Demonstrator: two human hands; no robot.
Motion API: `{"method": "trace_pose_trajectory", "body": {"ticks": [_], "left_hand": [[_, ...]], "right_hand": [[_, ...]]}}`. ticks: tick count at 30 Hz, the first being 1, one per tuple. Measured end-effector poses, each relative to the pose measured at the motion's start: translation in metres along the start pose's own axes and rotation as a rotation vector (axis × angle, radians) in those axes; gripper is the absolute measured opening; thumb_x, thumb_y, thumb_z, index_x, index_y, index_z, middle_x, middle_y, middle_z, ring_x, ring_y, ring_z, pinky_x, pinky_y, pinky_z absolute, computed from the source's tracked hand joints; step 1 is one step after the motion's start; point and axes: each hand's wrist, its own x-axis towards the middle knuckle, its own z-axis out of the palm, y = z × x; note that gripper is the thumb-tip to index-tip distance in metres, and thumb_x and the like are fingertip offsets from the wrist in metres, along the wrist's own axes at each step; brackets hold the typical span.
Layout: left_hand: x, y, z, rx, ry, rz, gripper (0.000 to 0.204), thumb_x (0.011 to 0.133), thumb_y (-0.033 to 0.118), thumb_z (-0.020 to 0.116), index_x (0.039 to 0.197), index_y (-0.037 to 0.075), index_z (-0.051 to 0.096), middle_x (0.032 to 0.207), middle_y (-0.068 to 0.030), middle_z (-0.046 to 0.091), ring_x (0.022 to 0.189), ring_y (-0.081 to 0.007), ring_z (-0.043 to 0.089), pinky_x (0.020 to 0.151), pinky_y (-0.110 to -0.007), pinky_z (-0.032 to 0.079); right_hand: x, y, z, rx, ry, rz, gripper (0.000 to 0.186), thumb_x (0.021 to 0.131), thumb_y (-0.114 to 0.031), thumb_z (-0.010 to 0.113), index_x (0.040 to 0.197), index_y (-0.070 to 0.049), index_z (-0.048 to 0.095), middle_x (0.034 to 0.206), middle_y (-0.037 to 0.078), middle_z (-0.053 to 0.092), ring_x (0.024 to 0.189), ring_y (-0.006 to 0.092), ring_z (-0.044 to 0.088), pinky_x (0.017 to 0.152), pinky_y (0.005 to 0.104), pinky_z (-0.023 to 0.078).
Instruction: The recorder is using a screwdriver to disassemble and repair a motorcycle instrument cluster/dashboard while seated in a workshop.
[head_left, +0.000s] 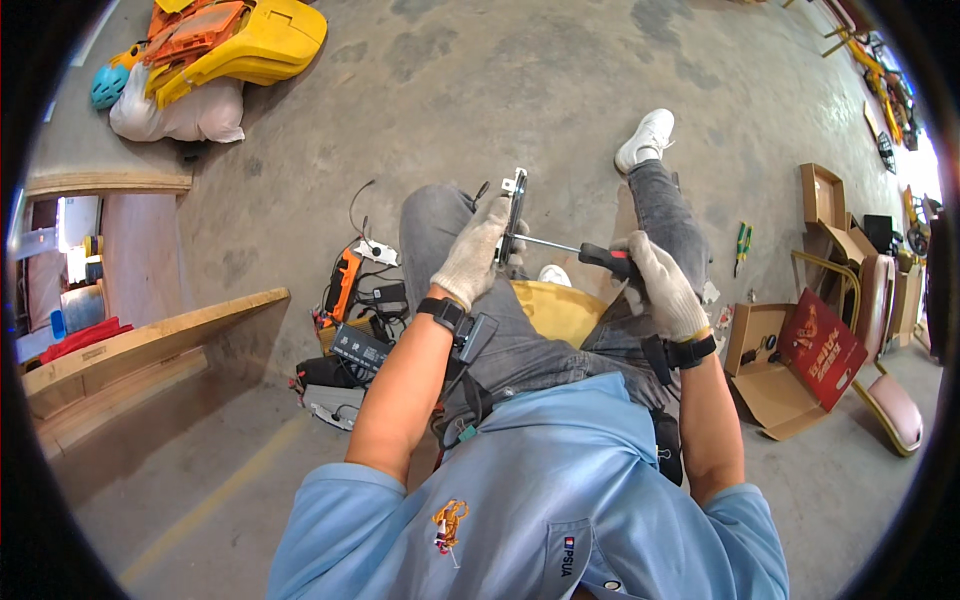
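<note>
My left hand [472, 252], in a pale knit work glove, is closed around a narrow dark part with a silvery metal end [514, 190], held upright above my left thigh. What the part belongs to cannot be made out. In my gloved right hand [662, 288] is a screwdriver [604, 260] with a black and red handle. Its long steel shaft points left, and the tip meets the side of the narrow part or lies just by it. My left fingers partly hide the far side of that part.
Left of my legs lie an orange and black device [343, 285], a dark box [360, 345] and cables. Green-handled pliers [742, 248] and an open cardboard box [765, 350] are on the floor at right. Wooden boards [150, 340] stand left; yellow plastic shells [265, 45] lie far left.
</note>
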Motion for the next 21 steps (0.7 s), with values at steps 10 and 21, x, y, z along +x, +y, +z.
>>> {"method": "trace_pose_trajectory", "body": {"ticks": [10, 21], "left_hand": [[0.004, -0.001, 0.004, 0.099, 0.028, -0.024, 0.046, 0.109, 0.047, 0.059, 0.135, 0.009, 0.056, 0.098, -0.0066, 0.066, 0.073, -0.0122, 0.065, 0.054, -0.026, 0.057], [-0.002, 0.005, 0.015, 0.133, 0.039, -0.044, 0.039, 0.11, 0.045, 0.057, 0.122, 0.008, 0.059, 0.093, -0.0034, 0.06, 0.07, -0.0087, 0.061, 0.052, -0.024, 0.053]], "right_hand": [[0.004, 0.03, 0.007, 0.153, 0.079, -0.164, 0.037, 0.107, -0.033, 0.06, 0.118, 0.002, 0.067, 0.098, 0.003, 0.065, 0.087, 0.0082, 0.06, 0.074, 0.0236, 0.049], [0.004, 0.037, -0.001, 0.033, 0.097, -0.201, 0.038, 0.106, -0.024, 0.063, 0.132, 0.004, 0.061, 0.094, 0.002, 0.064, 0.083, 0.0084, 0.062, 0.074, 0.0245, 0.053]]}}
